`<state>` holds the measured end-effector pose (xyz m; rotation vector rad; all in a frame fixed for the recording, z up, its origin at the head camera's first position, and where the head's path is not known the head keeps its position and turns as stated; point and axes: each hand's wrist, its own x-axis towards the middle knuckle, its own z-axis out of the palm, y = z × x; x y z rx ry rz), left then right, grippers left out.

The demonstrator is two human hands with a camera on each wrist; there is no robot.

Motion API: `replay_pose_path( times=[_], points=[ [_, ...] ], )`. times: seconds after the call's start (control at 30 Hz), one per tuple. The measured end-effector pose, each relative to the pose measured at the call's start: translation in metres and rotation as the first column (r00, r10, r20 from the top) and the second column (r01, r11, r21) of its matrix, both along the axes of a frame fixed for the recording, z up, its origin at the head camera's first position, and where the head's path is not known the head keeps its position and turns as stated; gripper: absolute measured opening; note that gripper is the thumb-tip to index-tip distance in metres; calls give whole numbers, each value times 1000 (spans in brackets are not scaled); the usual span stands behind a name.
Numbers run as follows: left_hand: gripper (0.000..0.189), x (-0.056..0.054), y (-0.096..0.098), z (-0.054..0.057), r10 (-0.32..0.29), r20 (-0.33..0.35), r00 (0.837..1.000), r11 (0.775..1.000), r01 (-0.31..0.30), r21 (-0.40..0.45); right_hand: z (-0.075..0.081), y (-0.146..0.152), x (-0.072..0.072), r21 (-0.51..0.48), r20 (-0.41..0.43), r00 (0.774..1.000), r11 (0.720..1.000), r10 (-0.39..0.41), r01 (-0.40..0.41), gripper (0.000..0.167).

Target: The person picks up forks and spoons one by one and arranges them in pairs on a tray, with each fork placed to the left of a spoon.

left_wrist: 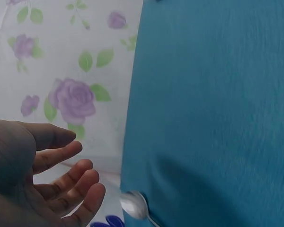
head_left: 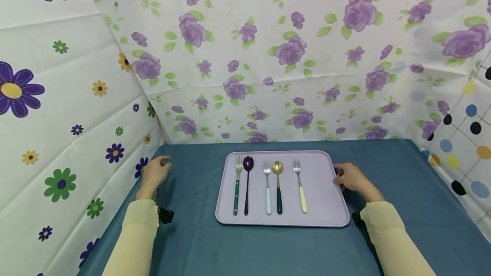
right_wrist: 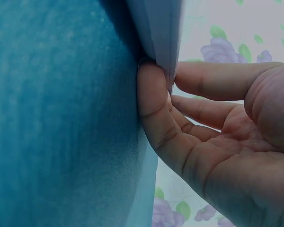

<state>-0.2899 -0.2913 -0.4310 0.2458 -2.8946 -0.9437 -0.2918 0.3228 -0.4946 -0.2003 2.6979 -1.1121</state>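
A pale lilac tray (head_left: 322,195) lies on the table. My right hand (head_left: 353,179) pinches its right rim; in the right wrist view a finger lies below the rim (right_wrist: 161,33) and the thumb on the other side. On the tray, from left to right, are a green-handled fork (head_left: 236,191), a dark purple spoon (head_left: 247,186), a light-blue-handled fork (head_left: 268,195), a gold spoon with a dark green handle (head_left: 278,195) and a yellow-handled fork (head_left: 302,197). My left hand (head_left: 154,176) hovers at the table's left side, fingers loosely bent, holding nothing. Near it lies a silver spoon (left_wrist: 134,204).
A blue-green cloth (head_left: 192,246) covers the table. Flowered curtains stand at the back (head_left: 261,63) and left (head_left: 76,110), and a dotted curtain (head_left: 466,152) at the right. A small dark object (head_left: 338,171) shows by the right fingers; its kind is unclear.
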Motion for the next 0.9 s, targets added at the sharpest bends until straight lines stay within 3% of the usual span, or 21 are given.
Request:
replay_pose_path(
  times=[0.1,0.4,0.9],
  points=[
    [43,0,-5,-2,13,17,1000,1000,-13,-19,0,1,1,-2,2,1000,1000,-3,3,61],
    [45,1,-24,-20,82,23,996,995,-80,-61,0,0,1,-14,17,1000,1000,-20,20,61],
    [49,6,-37,-42,85,98,992,989,-72,-130,2,-1,2,-10,9,1000,1000,-18,18,61]
  ],
)
